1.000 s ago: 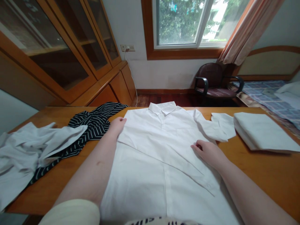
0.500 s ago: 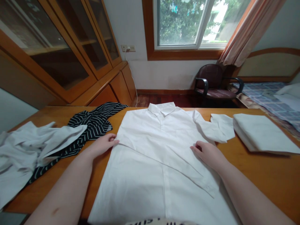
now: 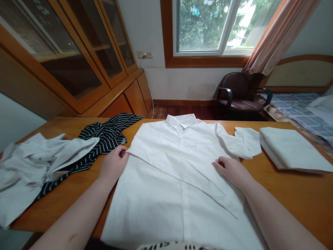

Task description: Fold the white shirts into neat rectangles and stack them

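Observation:
A white collared shirt (image 3: 161,166) lies front up on the table, its collar at the far side. One sleeve is laid slantwise across the body from the left edge down to the lower right. The other sleeve (image 3: 243,142) stretches out to the right, bent and creased. At the shirt's left edge, my left hand (image 3: 116,163) is closed, fingers curled round the fabric near the fold. My right hand (image 3: 231,172) rests on the shirt's right side, thumb and fingers drawn together on the cloth; some of its fingers are hidden.
Left on the wooden table (image 3: 293,191) lie a rumpled white garment (image 3: 28,163) and a black striped garment (image 3: 104,135). A folded white cloth (image 3: 291,147) sits at the right. Beyond are a glass-door cabinet (image 3: 114,85), an armchair (image 3: 235,90) and a bed (image 3: 299,107).
My left hand has turned and curled its fingers more at the shirt's left edge, moving slightly up. The right hand keeps its place on the shirt. The view has shifted slightly.

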`<state>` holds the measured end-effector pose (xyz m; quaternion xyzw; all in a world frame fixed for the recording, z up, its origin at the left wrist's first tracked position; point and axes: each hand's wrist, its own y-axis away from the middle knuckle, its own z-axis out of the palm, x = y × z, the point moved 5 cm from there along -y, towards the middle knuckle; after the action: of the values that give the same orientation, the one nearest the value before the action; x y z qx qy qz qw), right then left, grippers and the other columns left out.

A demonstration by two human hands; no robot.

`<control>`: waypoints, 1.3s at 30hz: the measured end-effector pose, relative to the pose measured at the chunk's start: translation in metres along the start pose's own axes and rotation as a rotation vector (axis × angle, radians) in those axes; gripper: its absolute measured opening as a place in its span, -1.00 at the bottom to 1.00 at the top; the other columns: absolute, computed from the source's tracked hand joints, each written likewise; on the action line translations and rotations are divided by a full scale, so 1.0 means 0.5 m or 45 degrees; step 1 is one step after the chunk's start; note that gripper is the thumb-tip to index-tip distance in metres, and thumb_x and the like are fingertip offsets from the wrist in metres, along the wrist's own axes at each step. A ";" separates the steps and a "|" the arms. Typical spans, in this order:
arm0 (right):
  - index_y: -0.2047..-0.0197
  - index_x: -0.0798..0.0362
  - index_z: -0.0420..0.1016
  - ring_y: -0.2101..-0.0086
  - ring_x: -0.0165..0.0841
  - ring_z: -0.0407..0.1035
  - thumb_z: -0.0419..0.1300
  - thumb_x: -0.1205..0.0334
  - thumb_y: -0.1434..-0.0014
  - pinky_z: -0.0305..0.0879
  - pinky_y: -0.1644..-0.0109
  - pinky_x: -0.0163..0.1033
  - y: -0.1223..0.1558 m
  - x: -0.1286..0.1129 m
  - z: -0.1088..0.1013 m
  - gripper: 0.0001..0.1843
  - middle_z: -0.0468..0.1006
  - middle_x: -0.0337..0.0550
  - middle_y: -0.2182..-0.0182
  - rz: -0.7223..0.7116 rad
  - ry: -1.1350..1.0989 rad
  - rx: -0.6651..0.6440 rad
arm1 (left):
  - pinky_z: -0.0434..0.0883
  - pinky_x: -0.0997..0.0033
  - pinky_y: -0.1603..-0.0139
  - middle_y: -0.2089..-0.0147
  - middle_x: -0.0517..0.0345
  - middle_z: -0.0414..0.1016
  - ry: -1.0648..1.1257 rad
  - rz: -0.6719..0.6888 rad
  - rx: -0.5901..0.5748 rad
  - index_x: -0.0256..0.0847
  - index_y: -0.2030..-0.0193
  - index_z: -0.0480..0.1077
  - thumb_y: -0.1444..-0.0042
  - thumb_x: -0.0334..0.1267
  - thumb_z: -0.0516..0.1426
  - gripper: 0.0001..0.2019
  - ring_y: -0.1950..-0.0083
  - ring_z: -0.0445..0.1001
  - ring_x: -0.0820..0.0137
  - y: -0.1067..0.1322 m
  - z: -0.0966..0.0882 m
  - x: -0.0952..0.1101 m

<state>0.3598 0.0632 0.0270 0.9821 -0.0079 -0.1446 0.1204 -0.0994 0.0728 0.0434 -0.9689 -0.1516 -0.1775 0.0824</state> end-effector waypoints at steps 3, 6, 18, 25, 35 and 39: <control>0.44 -0.01 0.37 0.43 -0.30 0.37 0.01 -0.06 -0.20 0.01 0.44 -0.29 -0.002 0.003 0.001 -0.65 0.54 -0.14 0.47 0.019 -0.003 -0.008 | 0.32 0.39 0.33 0.33 0.16 0.52 -0.027 0.028 -0.123 -0.09 0.37 0.36 -0.01 -0.15 0.06 -0.88 0.28 0.47 0.26 -0.017 0.023 -0.016; 0.44 -0.01 0.36 0.43 -0.29 0.38 0.01 -0.06 -0.20 0.02 0.44 -0.29 -0.001 0.006 -0.001 -0.65 0.54 -0.15 0.47 0.027 -0.003 -0.016 | 0.34 0.37 0.15 0.25 0.10 0.53 -0.055 0.287 -0.126 -0.10 0.34 0.37 -0.02 -0.19 0.04 -0.87 0.16 0.47 0.24 -0.028 0.035 -0.015; 0.45 0.00 0.39 0.45 -0.31 0.37 0.01 -0.08 -0.20 0.00 0.45 -0.30 -0.003 0.002 0.000 -0.63 0.53 -0.15 0.49 0.011 0.001 -0.013 | 0.34 0.31 0.06 0.04 -0.03 0.52 -0.081 0.109 -0.279 -0.20 0.08 0.40 -0.16 -0.06 -0.10 -0.62 0.01 0.47 0.18 -0.025 0.029 0.003; 0.46 0.00 0.39 0.42 -0.31 0.38 -0.03 -0.04 -0.24 -0.02 0.45 -0.30 0.001 -0.001 -0.002 -0.61 0.54 -0.14 0.47 0.002 0.008 -0.030 | 0.35 0.36 0.25 0.25 0.05 0.57 0.250 -0.166 -0.467 -0.19 0.30 0.42 -0.08 0.07 -0.01 -0.63 0.20 0.51 0.20 -0.050 0.053 0.010; 0.43 0.01 0.43 0.39 -0.30 0.39 -0.03 0.01 -0.25 -0.02 0.44 -0.29 0.002 -0.011 -0.001 -0.64 0.56 -0.12 0.42 -0.048 0.044 -0.048 | 0.36 0.28 0.18 0.10 -0.12 0.54 -0.325 -0.136 -0.377 -0.27 0.12 0.41 -0.03 0.00 0.08 -0.60 0.09 0.50 0.09 -0.058 0.027 -0.001; 0.44 0.00 0.42 0.40 -0.30 0.39 -0.03 -0.01 -0.24 -0.02 0.44 -0.29 -0.001 -0.006 0.003 -0.63 0.55 -0.12 0.44 -0.045 0.050 -0.043 | 0.30 0.22 -0.06 -0.07 -0.21 0.46 -0.284 0.148 -0.206 -0.29 -0.01 0.39 -0.14 -0.04 -0.03 -0.56 -0.10 0.41 0.06 -0.079 0.033 0.072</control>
<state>0.3566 0.0633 0.0264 0.9826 0.0141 -0.1275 0.1343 -0.0746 0.1229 0.0457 -0.9932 -0.0885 -0.0752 -0.0033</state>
